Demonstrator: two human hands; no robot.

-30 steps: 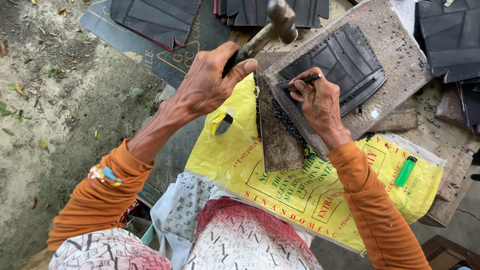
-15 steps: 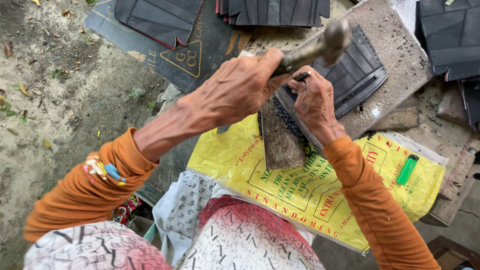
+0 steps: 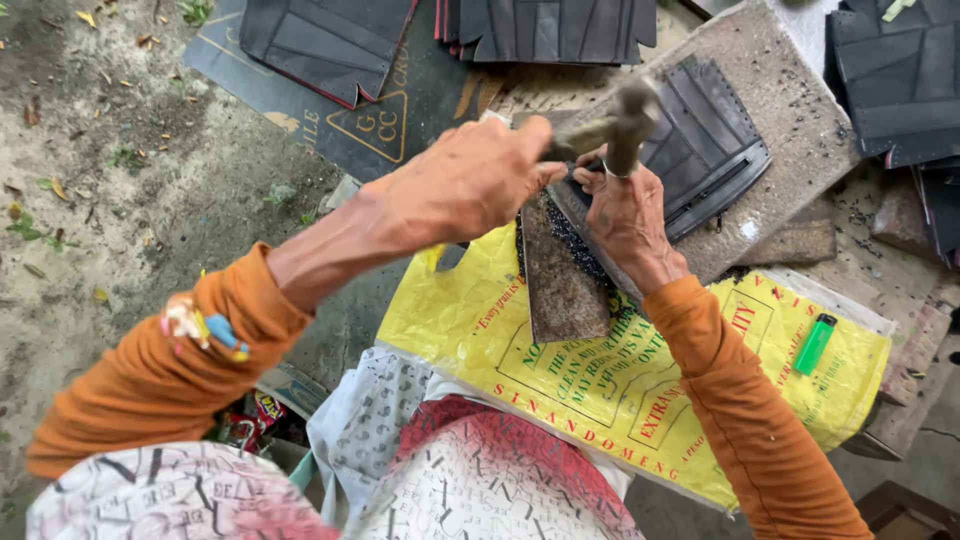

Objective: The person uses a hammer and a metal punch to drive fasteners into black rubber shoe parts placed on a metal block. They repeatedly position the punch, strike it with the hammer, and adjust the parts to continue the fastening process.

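Hammer [image 3: 625,125] lowered in left hand [image 3: 470,185] fingers' grip; right hand [image 3: 625,220] pins rubber piece [image 3: 710,130]

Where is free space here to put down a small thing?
Free: the yellow sack between the right hand and the green lighter; the sandy ground left of the dark mat. Crowded: the stone slab, with the black rubber piece, hammer and left hand.

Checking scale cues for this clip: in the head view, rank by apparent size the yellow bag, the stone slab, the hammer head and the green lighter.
1. yellow bag
2. stone slab
3. and 4. hammer head and green lighter: look alike, unranked.
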